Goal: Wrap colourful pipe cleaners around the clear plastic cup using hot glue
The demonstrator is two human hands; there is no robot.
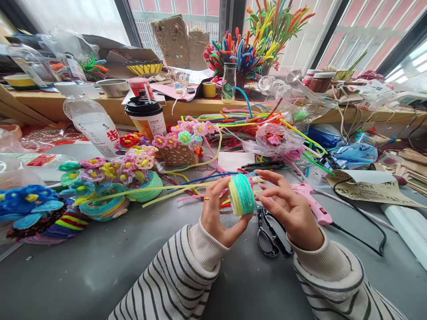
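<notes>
In my left hand is a small round pot wrapped in fuzzy pipe cleaner, pale yellow at one end and teal along the rest. It lies tilted on its side, with my thumb below it and my fingers behind. My right hand is just to its right, fingers apart and curved toward the teal side; whether a fingertip touches it I cannot tell. Black-handled scissors rest on the grey table under my right hand. Beyond that hand is a pink glue gun with a black cord.
Finished pipe-cleaner flower pots crowd the left side. Behind them stand a plastic bottle and a lidded paper cup. Loose pipe cleaners pile up at the back centre. A glass bottle is on the wooden ledge.
</notes>
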